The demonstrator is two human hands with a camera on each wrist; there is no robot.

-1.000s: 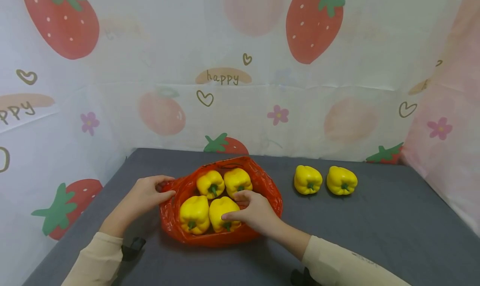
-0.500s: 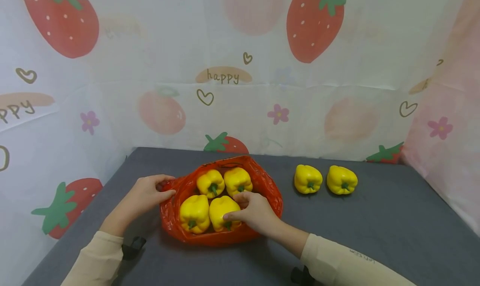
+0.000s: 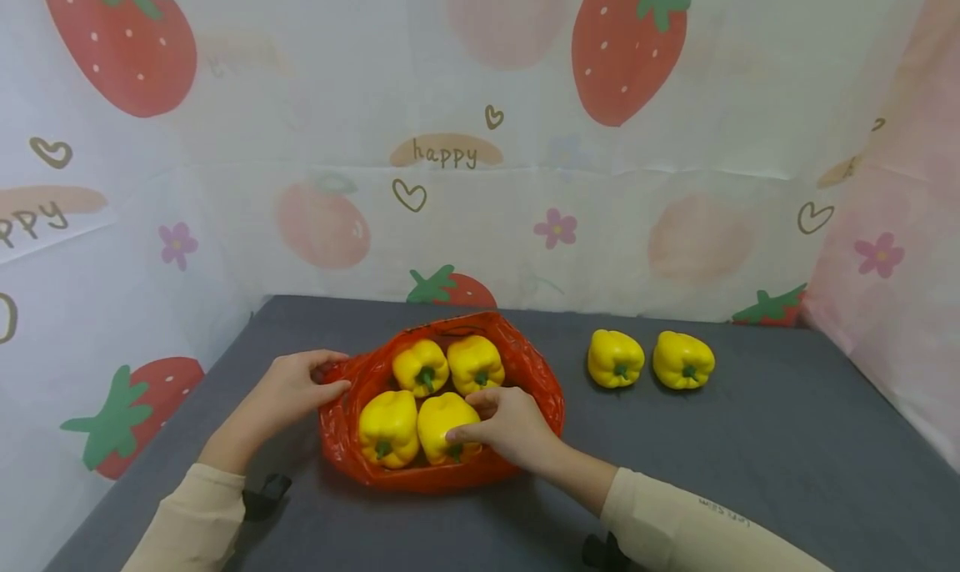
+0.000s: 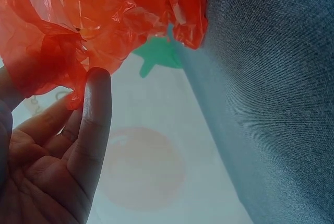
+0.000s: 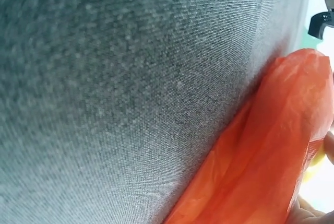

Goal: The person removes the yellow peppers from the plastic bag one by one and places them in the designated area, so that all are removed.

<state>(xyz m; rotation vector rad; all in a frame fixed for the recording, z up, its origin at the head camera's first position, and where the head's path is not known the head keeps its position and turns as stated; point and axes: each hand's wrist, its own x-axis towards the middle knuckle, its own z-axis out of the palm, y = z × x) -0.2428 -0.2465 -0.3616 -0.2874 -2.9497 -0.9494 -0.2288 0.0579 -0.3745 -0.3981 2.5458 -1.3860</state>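
A red plastic bag (image 3: 536, 372) lies with its mouth spread wide, and several yellow bell peppers sit inside it. My left hand (image 3: 288, 388) holds the bag's left rim between thumb and fingers; the left wrist view shows the thin red plastic (image 4: 125, 10) bunched at the fingertips. Inside the bag, my right hand (image 3: 517, 429) grips the front right bell pepper (image 3: 441, 418), thumb on its near side and fingers at its far right side. In the right wrist view the bag's outer wall (image 5: 261, 166) hides most of that hand.
Two more yellow bell peppers, one on the left (image 3: 616, 359) and one on the right (image 3: 683, 361), stand side by side at the back right of the dark grey tabletop (image 3: 750, 447). A strawberry-print cloth (image 3: 510, 222) hangs behind and at both sides.
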